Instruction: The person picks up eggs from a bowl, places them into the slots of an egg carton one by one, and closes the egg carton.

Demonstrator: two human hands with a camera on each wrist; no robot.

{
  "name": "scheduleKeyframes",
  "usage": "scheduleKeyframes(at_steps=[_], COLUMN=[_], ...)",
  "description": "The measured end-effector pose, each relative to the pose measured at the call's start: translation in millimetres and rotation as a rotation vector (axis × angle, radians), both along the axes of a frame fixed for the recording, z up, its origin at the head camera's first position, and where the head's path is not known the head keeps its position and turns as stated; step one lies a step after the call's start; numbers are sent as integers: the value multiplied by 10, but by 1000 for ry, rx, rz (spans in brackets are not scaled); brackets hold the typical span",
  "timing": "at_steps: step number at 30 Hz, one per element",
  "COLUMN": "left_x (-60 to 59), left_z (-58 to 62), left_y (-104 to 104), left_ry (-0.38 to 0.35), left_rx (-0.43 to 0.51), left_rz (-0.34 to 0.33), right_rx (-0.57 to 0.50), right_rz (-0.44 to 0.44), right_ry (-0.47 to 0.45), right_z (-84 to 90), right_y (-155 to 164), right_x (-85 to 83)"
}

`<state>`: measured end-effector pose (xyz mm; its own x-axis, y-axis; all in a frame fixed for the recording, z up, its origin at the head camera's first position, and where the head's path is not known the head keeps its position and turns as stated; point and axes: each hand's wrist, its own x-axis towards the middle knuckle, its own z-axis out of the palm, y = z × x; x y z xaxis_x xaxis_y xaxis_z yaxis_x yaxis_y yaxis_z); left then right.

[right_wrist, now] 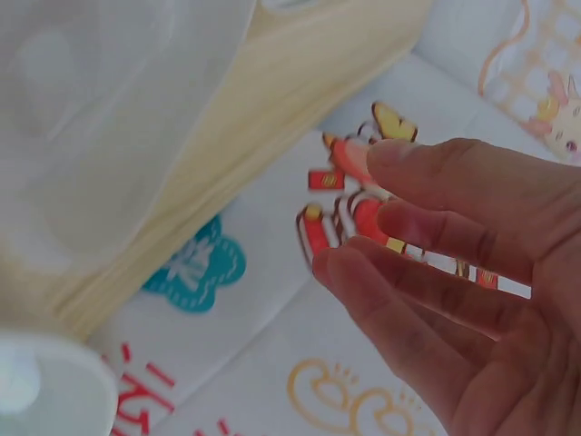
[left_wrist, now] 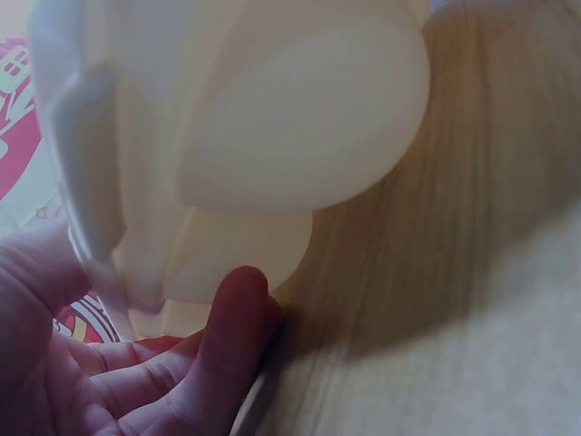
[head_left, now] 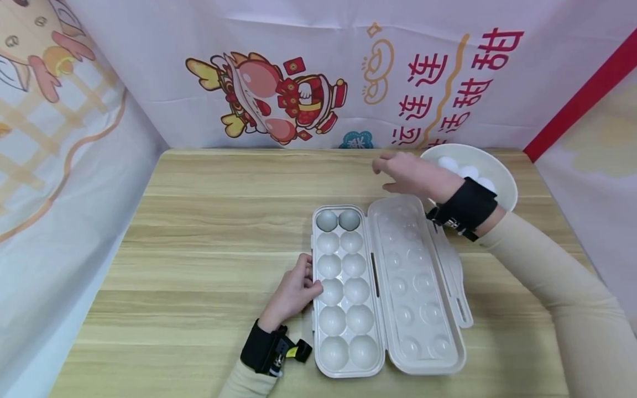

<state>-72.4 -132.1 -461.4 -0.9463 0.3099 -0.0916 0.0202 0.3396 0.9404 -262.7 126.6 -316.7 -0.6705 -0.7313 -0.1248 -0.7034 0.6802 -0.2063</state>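
Note:
A white plastic egg box [head_left: 348, 290] lies with its lid folded out, two rows of round cups facing up. Its two far cups look darker and greyer than the rest. My left hand [head_left: 293, 290] grips the box's left side, thumb at the rim; the left wrist view shows a finger [left_wrist: 238, 313] against the rounded underside of a cup. The clear lid [head_left: 415, 287] lies to the right, its handle along the outer side. Beyond the lid's far end my right hand [head_left: 410, 172] hovers with nothing in it, fingers [right_wrist: 427, 336] loosely bent and spread apart.
A white bowl [head_left: 507, 185] with several white eggs [head_left: 468, 172] stands at the back right, partly covered by my right forearm. The wooden table [head_left: 214, 237] ends at a printed cloth [head_left: 308, 33] behind. More cloth hangs at both sides.

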Motion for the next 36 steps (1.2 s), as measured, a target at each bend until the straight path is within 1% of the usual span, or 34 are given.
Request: scheduleKeyframes(at_steps=[3,5,14,20,25,28,31,36], left_x=[1,1,8,11,2,-5,-3,4], left_z=[3,7,33,58,40,28,28,32], left_y=[-14,-18,-7,-6,0,3,1,3], left_ry=[3,2,-9,-16,-15,-12,-13,-11], left_rx=[-5,-9,10,-3,1,1,-5,-12], left_rz=[6,9,17,22,18,16,15,10], right_rx=[14,19,83,130,148,164,170,168], right_rz=[-52,-70,-96,-150,-204,-211,-200,-145], right_ry=[-14,-23,-36,-102,-170,-210,-241,-242], right_z=[22,29,8,-43,-114,-162,-201,-269], right_y=[101,166,471,702,847,883,884,869], right_x=[-42,-67,-148,-197,-219,-224,-232,-281])
